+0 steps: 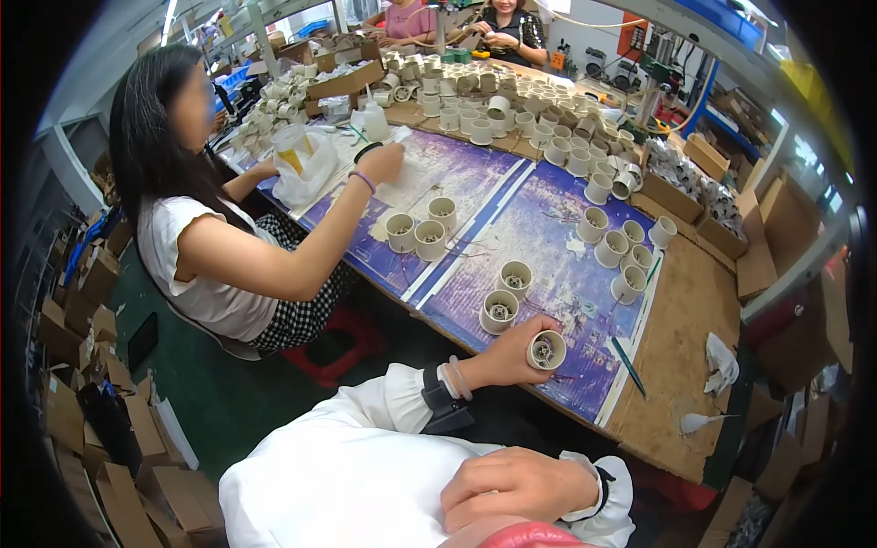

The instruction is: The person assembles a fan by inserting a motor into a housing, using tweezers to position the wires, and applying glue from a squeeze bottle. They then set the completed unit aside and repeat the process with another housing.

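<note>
In my left hand (512, 354) is a cream-coloured round cup (546, 351), tilted so that its mouth and the metal parts inside show; the fingers wrap its side at the table's near edge. My right hand (516, 486) lies against my white top with loosely bent fingers and nothing visible in it. Just beyond the held cup stand two similar cups (500, 311) with fittings inside. Three more cups (429, 239) with thin wires sit farther left, and several others (613, 247) form a group on the right. A green pen-like tool (628, 367) lies right of my left hand.
On my left a seated person (228, 219) works over a plastic-lined tub (297, 163). Many cups (548, 123) crowd the far side. Boxes of parts (699, 192), crumpled tissue (722, 363) and a small white dropper (699, 422) are at right. Two people sit beyond.
</note>
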Motion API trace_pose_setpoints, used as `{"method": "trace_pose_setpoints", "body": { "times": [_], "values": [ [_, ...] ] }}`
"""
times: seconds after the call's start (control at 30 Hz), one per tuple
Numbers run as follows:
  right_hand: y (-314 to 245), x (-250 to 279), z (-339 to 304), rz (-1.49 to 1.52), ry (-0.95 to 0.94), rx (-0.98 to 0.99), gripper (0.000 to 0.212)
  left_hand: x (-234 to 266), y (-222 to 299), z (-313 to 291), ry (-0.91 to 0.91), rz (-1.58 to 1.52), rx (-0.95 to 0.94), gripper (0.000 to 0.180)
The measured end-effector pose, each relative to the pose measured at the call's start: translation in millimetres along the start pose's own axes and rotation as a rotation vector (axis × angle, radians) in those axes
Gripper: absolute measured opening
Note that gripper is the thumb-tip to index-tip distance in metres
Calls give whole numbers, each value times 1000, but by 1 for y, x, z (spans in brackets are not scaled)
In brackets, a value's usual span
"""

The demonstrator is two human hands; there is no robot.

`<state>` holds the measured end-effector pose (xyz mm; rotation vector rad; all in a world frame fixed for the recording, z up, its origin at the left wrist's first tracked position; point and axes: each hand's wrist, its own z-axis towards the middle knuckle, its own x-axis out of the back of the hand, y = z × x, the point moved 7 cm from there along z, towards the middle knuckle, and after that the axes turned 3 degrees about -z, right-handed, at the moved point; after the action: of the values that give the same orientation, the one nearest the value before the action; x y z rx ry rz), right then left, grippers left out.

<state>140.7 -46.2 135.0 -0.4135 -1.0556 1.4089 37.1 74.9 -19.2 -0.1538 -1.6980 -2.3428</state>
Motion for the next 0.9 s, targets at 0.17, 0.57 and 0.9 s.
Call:
{"method": "trace_pose_setpoints", "body": {
  "times": [0.17,0.57,0.9],
  "values": [
    [-3,-1,-7,-226,191,120,24,1,-1,0,-9,-19,5,52],
    [-6,0,-6,-443,77,33,23,2,1,-2,46,46,-28,54],
    [4,69,-88,-782,597,-412,8,3,-10,-1,83,39,-87,59]
  ]
}}
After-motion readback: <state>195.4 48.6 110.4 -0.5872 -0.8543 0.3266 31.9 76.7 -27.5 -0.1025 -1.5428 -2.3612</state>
